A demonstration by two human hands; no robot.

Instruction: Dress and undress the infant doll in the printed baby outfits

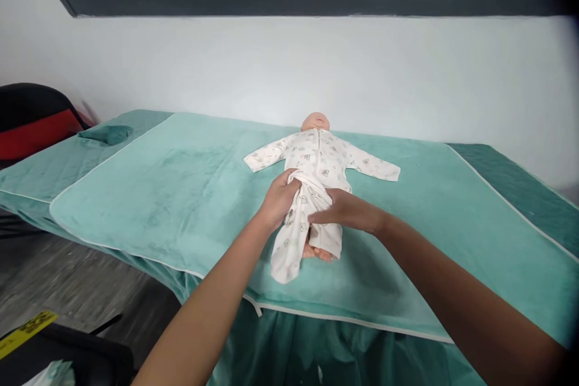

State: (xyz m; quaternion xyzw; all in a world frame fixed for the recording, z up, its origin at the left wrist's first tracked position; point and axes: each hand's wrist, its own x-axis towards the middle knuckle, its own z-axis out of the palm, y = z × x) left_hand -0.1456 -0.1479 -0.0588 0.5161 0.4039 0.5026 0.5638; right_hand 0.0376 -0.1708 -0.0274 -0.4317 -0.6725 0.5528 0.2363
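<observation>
A baby doll [315, 121] lies on its back on the bed, head toward the wall, in a white printed long-sleeved top [316, 151] with both sleeves spread. White printed baby pants [288, 241] lie bunched over its lower body. My left hand [279, 198] is closed on their gathered waist, thumb on top. From the other side, my right hand [346, 211] grips the fabric with thumb and fingers. One pant leg hangs toward me at the left. The doll's feet [319, 252] show at the lower edge; its legs are mostly hidden by cloth.
A teal sheet [181, 163] with white piping covers the bed. Behind it stand a white wall [289, 66] and a dark window frame [226, 0]. At the far left is a red and black chair [36, 123]. A black object [85, 347] with a yellow label sits lower left.
</observation>
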